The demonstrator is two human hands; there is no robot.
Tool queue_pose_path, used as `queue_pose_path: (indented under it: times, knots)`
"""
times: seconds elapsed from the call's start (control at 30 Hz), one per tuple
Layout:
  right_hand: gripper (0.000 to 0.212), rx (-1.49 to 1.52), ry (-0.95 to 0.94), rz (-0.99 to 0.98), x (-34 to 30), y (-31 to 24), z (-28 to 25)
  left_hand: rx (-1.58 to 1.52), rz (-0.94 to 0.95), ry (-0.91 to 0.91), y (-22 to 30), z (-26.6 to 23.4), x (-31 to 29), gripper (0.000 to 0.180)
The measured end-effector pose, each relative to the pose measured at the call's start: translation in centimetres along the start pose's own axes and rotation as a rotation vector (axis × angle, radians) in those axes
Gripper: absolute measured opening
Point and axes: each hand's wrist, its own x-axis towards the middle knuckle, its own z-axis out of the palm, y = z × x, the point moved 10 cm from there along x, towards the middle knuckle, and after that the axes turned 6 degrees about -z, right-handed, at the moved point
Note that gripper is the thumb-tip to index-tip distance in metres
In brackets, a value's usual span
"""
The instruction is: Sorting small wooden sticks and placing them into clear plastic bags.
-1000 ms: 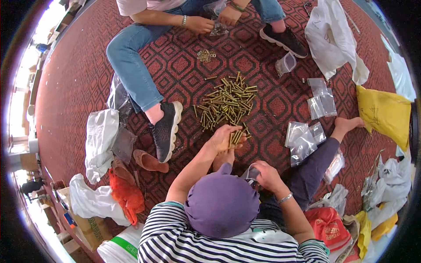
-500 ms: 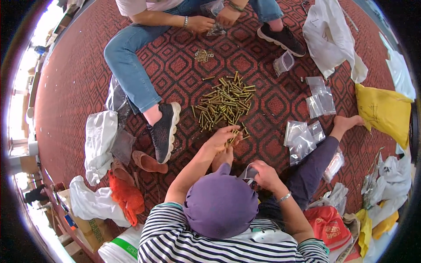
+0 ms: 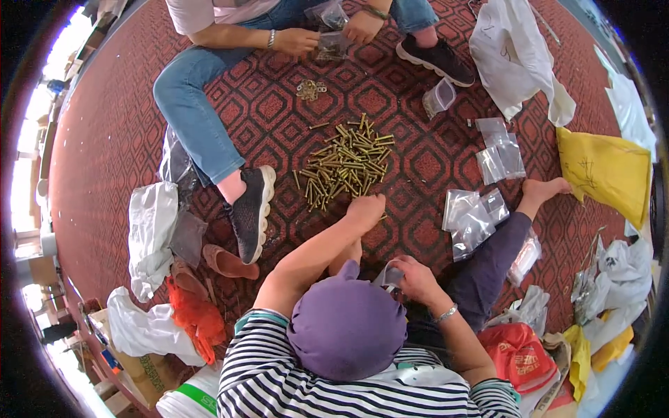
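Nearest, a round purple fabric cap and a black-and-white striped shirt fill the lower middle. Just ahead of the cap, the right hand is closed in a pinch on the edge of a small clear plastic bag, most of which the cap and fingers hide. Farther forward, the left hand reaches down to the near edge of a loose heap of slender brass-coloured metal bolts on the red-and-black patterned carpet; its fingers curl under, and its back hides how tightly they close and whether any bolts lie inside. For good handling, I judge the bolts are best gathered lengthwise in a small handful, with fingertips cupped so none slip out, while the right hand keeps the bag's mouth spread and steady; sharp ends could snag thin plastic. To the right lie flat clear plastic bags. Beyond the heap sit a little pile of flat metal pieces and, off to its right, an open clear pouch. Farthest, a co-worker's hands are at another clear bag with small dark contents.
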Motion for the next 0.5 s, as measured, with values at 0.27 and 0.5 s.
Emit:
queue_pose_path:
  times: [0.27, 0.5]
  knots:
    - [0.039, 0.003, 0.022, -0.051, 0.1, -0.5, -0.1, 0.071, 0.059, -0.014, 0.3, 0.2, 0.8, 0.012]
    - [0.032, -0.042, 0.004, -0.039, 0.1, -1.0, -0.4, -1.01, -0.182, -0.156, -4.0, -2.0, -1.4, 0.014]
